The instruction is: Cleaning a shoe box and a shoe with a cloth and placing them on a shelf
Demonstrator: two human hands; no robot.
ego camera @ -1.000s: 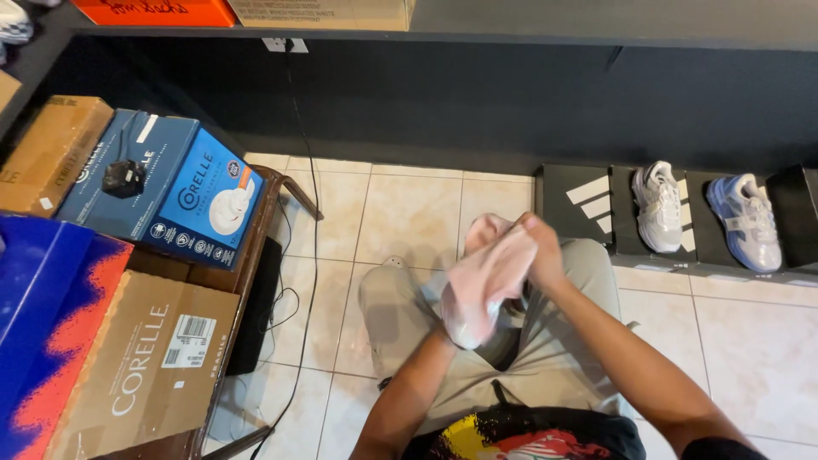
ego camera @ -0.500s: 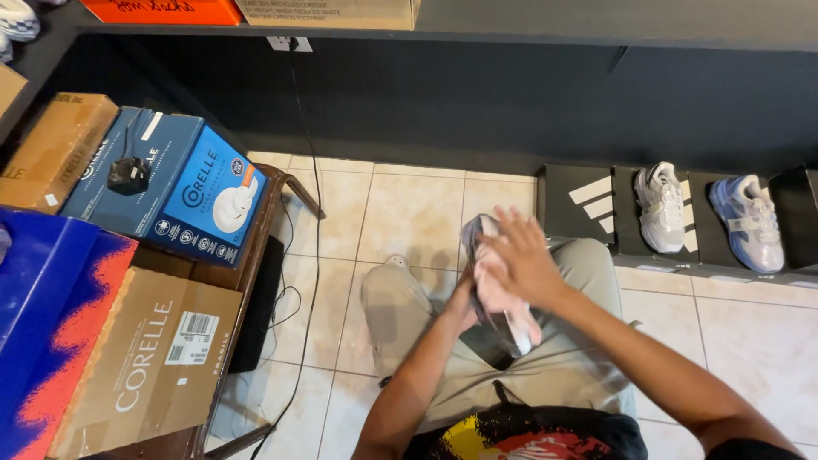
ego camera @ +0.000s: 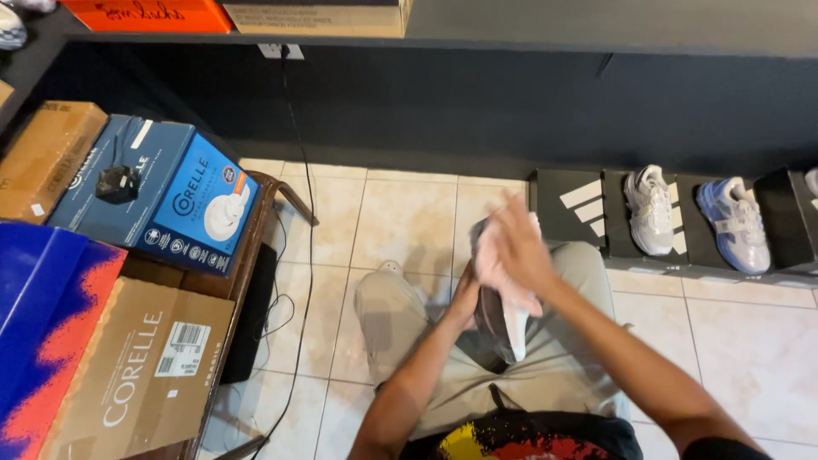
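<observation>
A: What's the right hand (ego camera: 520,247) doing?

B: It lies flat on a pale pink cloth (ego camera: 504,285), fingers (ego camera: 509,213) together and stretched fwd, palm pressing the cloth onto a dark shoe (ego camera: 492,317). The shoe sits over the lap, between the knees in beige trousers (ego camera: 400,324).

A: And the left hand (ego camera: 465,300)?

B: It comes in from below-left and holds the shoe's near side. Its fingers are hidden behind shoe and cloth, so I can't tell how they're set, prob. wrapped round it.

A: Where's the cloth exactly?

B: Draped over the shoe's top & right side, a white end hanging down toward the thigh. The shoe stands roughly upright, toe end pointing away from the person.

A: Anything else around?

B: Tiled floor (ego camera: 409,221) under the legs. To the right, against the dark wall, a white sneaker (ego camera: 648,211) and a light blue sneaker (ego camera: 733,223) stand side by side between black shoe boxes (ego camera: 569,213). To the left, a blue dinnerware box (ego camera: 183,204) rests on a wooden tabletop edge, brown cardboard boxes (ego camera: 145,375) beside it, plus a red-and-blue box (ego camera: 43,324). A black cable (ego camera: 298,179) runs down the wall to the floor.
</observation>
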